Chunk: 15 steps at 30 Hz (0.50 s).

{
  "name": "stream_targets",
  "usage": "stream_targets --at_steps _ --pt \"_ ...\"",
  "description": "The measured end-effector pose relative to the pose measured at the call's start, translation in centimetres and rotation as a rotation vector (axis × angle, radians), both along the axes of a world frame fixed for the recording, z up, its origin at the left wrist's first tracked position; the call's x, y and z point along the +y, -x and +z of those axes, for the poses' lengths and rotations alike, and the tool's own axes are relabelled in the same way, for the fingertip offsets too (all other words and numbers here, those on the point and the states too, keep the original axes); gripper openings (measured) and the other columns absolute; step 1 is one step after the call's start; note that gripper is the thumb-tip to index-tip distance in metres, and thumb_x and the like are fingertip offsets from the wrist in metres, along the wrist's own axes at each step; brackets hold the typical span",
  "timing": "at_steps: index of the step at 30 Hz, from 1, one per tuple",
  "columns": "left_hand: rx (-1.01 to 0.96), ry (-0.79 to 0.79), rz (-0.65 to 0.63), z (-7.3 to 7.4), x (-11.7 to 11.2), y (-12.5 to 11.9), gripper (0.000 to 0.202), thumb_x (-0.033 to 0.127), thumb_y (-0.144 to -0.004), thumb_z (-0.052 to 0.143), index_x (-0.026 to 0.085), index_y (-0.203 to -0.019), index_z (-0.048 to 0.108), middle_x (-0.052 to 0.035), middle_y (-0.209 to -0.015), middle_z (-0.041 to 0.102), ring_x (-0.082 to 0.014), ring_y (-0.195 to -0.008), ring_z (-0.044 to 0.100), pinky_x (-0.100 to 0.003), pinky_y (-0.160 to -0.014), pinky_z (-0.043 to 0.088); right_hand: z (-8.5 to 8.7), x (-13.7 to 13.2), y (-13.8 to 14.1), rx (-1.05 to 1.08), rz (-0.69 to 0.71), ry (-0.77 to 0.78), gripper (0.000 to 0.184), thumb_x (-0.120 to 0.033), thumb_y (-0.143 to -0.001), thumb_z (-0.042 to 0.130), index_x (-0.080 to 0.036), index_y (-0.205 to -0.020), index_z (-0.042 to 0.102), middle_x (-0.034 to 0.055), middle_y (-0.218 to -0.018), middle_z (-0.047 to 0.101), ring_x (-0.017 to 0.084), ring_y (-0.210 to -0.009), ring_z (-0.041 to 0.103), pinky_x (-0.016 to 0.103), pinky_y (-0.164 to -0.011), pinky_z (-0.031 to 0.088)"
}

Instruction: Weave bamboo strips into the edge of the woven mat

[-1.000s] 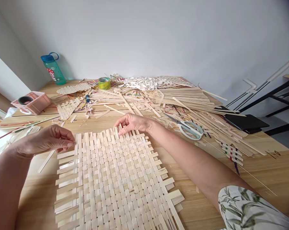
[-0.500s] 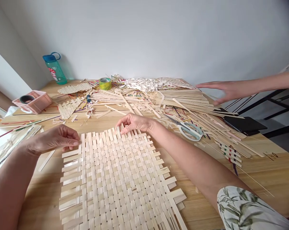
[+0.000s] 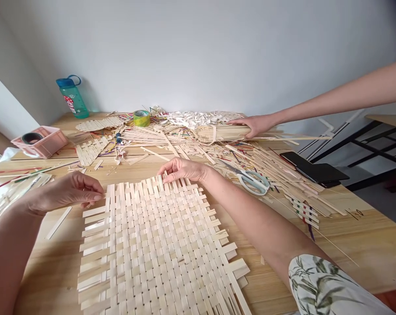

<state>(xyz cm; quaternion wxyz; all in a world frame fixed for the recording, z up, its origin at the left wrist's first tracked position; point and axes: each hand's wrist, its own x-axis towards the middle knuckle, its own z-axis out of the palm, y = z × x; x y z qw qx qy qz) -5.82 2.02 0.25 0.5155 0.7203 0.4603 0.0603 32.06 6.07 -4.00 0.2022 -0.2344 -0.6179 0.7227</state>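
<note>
Both of your hands are at the woven bamboo mat [image 3: 152,249], which lies flat on the desk [image 3: 365,249] in front of you, its near end cut off by the bottom of the frame. Your left hand [image 3: 66,191] is just beside the mat's far left corner, its fingers [image 3: 94,195] curled together; you cannot tell from this view whether they pinch a strip. Your right hand [image 3: 181,169] is on the far edge, its fingers [image 3: 165,172] draped loosely over the upright strip ends, and whether they grip any of them is also unclear. A loose strip [image 3: 58,223] lies on the desk near your left wrist.

Another person's hand [image 3: 257,124] reaches in from the right and rests on a bundle of strips [image 3: 220,133], with the arm running out of frame. Beyond your right forearm lie white-handled scissors [image 3: 253,182], and further right a black phone [image 3: 316,172] sits partly over another dark flat object.

At the back stand a teal water bottle [image 3: 71,98], its red-and-white label too small to read, and a green-yellow tape roll [image 3: 141,118]. A pink basket [image 3: 40,142] sits to the left. Small marks on the desk's right edge can't be read.
</note>
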Motion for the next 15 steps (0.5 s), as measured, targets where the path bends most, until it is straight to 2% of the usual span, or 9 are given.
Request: stream_targets --at_steps 10,15 --pt "0.02 -0.102 -0.062 -1.01 0.14 0.19 0.037 0.051 -0.088 0.063 0.018 -0.072 0.071 0.0 -0.058 0.053 -0.0119 -0.055 0.045 -0.022 -0.055 0.037 0.32 0.27 -0.01 0.031 0.006 0.026 0.025 -0.024 -0.074 0.087 -0.015 -0.095 0.078 0.0026 -0.086 0.077 0.011 -0.075 0.071 0.02 -0.072 0.056" --pt "-0.027 -0.075 -0.038 -0.83 0.08 -0.19 0.033 0.048 -0.088 0.065 0.018 -0.078 0.074 0.0005 -0.06 0.054 -0.0116 -0.057 0.045 -0.022 -0.055 0.038 0.55 0.09 -0.07 0.023 -0.001 0.014 0.025 -0.027 -0.075 0.086 -0.015 -0.096 0.078 0.0029 -0.087 0.077 0.011 -0.075 0.071 0.02 -0.072 0.056"
